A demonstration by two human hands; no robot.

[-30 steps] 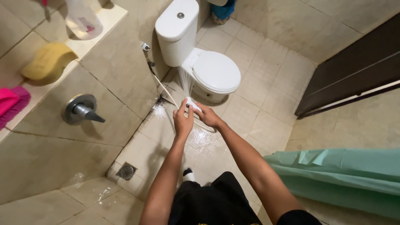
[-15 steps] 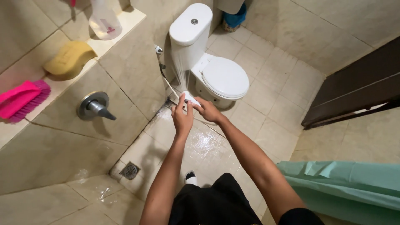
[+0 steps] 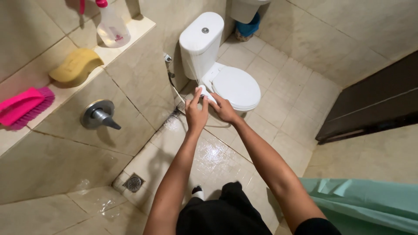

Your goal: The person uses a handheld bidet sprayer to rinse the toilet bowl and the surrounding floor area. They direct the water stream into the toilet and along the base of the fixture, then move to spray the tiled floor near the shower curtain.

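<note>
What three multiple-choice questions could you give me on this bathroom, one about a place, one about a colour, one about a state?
1. Where does the yellow sponge lie?
A. on the tiled ledge
B. on the toilet lid
C. on the floor by the drain

2. What colour is the scrub brush?
A. green
B. pink
C. white

3. How is the toilet lid?
A. raised
B. missing
C. closed

Answers: 1 A, the sponge rests on the ledge beside the spray bottle. 2 B, its body and bristles are pink. 3 C, the lid lies flat over the bowl, behind the left hand and right hand holding the white sprayer head.
</note>
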